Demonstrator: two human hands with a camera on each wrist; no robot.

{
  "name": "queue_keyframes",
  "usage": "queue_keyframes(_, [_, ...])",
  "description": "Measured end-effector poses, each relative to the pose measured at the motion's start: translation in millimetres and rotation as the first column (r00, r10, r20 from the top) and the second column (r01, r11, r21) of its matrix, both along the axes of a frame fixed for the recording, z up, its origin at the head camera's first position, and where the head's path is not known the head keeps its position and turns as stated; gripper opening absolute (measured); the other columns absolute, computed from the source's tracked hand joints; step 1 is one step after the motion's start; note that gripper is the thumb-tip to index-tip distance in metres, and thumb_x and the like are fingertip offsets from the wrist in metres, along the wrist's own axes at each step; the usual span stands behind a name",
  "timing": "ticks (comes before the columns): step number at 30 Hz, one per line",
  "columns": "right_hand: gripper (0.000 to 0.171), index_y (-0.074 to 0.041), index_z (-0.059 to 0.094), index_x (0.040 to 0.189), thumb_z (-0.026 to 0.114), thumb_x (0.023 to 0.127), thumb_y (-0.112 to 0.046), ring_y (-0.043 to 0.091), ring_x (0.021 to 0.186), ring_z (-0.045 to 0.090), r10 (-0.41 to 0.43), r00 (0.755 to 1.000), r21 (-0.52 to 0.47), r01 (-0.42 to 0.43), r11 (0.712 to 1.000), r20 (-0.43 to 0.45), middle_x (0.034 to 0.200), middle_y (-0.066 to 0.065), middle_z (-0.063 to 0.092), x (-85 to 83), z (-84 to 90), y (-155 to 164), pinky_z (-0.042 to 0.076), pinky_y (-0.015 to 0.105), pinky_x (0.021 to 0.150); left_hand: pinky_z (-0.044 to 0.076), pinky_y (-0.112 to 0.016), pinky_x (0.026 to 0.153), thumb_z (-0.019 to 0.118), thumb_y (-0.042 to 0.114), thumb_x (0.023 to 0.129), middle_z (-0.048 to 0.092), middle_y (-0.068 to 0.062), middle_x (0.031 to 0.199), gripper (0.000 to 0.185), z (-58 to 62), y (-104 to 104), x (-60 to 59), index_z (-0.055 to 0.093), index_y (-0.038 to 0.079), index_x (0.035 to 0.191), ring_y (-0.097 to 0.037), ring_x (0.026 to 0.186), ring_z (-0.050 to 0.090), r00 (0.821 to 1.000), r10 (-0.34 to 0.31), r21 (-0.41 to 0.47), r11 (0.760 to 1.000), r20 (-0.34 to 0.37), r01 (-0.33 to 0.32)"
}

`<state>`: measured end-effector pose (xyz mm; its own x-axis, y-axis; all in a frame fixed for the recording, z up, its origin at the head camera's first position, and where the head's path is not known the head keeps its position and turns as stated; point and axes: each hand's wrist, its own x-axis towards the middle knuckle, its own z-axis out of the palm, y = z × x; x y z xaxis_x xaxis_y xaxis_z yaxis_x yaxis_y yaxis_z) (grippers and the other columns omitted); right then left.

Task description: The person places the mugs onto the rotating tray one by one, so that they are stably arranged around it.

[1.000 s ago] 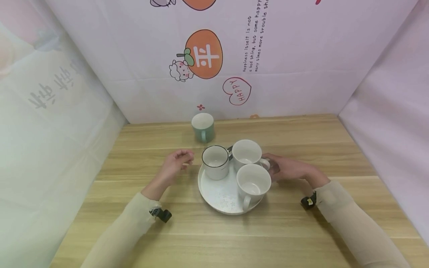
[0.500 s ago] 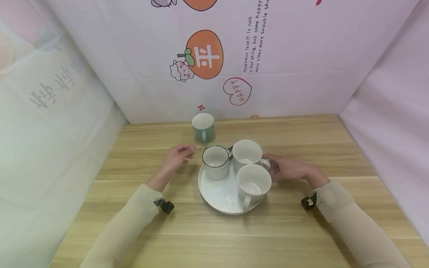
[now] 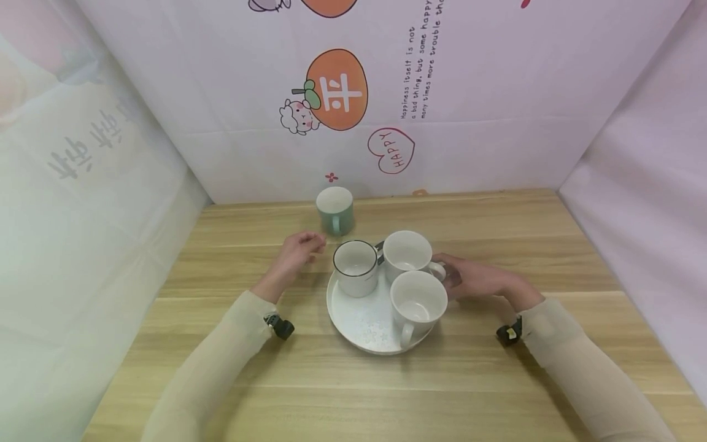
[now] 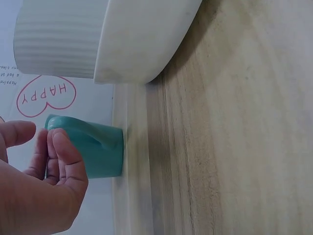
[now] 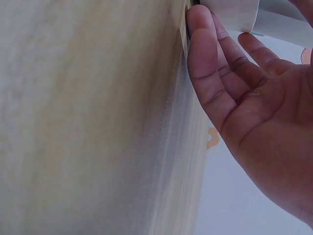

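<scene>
My left hand [image 3: 301,248] is beside the teal mug [image 3: 336,212], fingers loosely bent and thumb apart, holding nothing. In the left wrist view its fingertips overlap the teal mug's handle [image 4: 83,128]. My right hand [image 3: 472,276] stays at the right side of a round white plate [image 3: 359,322], its bent fingers [image 5: 203,54] right at the plate's edge. Three mugs stand on the plate: a black-rimmed white mug [image 3: 356,283] at left, a white mug [image 3: 405,252] at the back and another white mug [image 3: 417,307] in front. The back mug's handle overlaps my right fingertips.
Everything stands on a wood-grain table [image 3: 353,399]. A printed white cloth [image 3: 469,147] rises behind its far edge, close behind the teal mug. More white cloth hangs along the left and right sides.
My left hand has moved forward and slightly right, closer to the teal mug's handle. My right hand, the plate and the mugs have kept their places.
</scene>
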<state>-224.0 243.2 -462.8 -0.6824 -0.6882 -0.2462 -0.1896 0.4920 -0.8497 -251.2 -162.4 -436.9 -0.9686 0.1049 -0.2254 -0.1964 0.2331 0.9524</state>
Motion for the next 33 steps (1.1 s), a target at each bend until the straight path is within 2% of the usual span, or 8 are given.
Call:
queue_keyframes(6, [0.076,-0.026,0.028,0.141,0.074,0.080,-0.026,0.024,0.108,0.061,0.003,1.000,-0.003,-0.003,1.000,0.005,0.121,0.012,0.056,-0.3,0.1,0.4,0.054,0.029,0.084,0.044,-0.049,0.100,0.056,0.030,0.094,0.055,-0.018,0.128,0.040,-4.0,4.8,-12.3,0.056,0.001,0.122,-0.023,0.108,0.056,1.000,0.017,0.019,1.000,-0.002,-0.017])
queue_keyframes(18, [0.076,-0.027,0.029,0.141,0.074,0.080,-0.030,0.022,0.108,0.061,-0.009,1.000,0.030,0.010,1.000,-0.014,0.121,0.012,0.057,0.4,1.1,0.6,0.053,0.029,0.083,0.049,-0.044,0.096,0.058,0.029,0.093,0.060,-0.012,0.122,0.035,-7.4,16.3,-29.2,0.059,0.008,0.121,-0.025,0.107,0.058,0.998,0.064,0.007,0.998,0.006,-0.064])
queue_keyframes(22, [0.076,-0.028,0.029,0.141,0.074,0.080,-0.031,0.023,0.109,0.060,-0.018,1.000,0.041,0.018,0.999,-0.020,0.122,0.011,0.057,1.2,2.2,0.4,0.053,0.029,0.083,0.049,-0.044,0.096,0.058,0.028,0.093,0.061,-0.015,0.120,0.035,-8.4,18.8,-32.0,0.059,0.006,0.120,-0.025,0.105,0.059,0.997,0.071,0.010,0.997,0.011,-0.071])
queue_keyframes(23, [0.076,-0.028,0.029,0.141,0.075,0.080,-0.031,0.023,0.109,0.060,-0.018,1.000,0.042,0.019,0.999,-0.020,0.122,0.011,0.057,1.3,2.3,0.3,0.053,0.029,0.083,0.048,-0.045,0.097,0.058,0.027,0.093,0.060,-0.016,0.121,0.035,-4.5,20.0,-30.6,0.059,0.005,0.121,-0.026,0.106,0.058,0.998,0.067,0.013,0.998,0.021,-0.068])
queue_keyframes(27, [0.076,-0.027,0.030,0.140,0.075,0.079,-0.031,0.023,0.109,0.060,-0.017,1.000,0.043,0.018,0.999,-0.024,0.120,0.011,0.058,0.9,1.8,0.1,0.053,0.029,0.084,0.048,-0.046,0.097,0.058,0.026,0.093,0.060,-0.017,0.121,0.035,-3.9,21.6,-32.1,0.059,0.004,0.121,-0.029,0.109,0.058,0.997,0.067,0.019,0.998,0.026,-0.067])
queue_keyframes(33, [0.076,-0.028,0.030,0.140,0.075,0.079,-0.031,0.023,0.108,0.061,-0.015,1.000,0.041,0.016,0.999,-0.027,0.119,0.010,0.058,0.2,0.7,0.5,0.053,0.028,0.083,0.047,-0.047,0.097,0.059,0.026,0.093,0.061,-0.016,0.119,0.034,-8.4,22.8,-37.4,0.060,0.004,0.119,-0.032,0.113,0.057,0.998,0.054,0.013,0.998,0.016,-0.054])
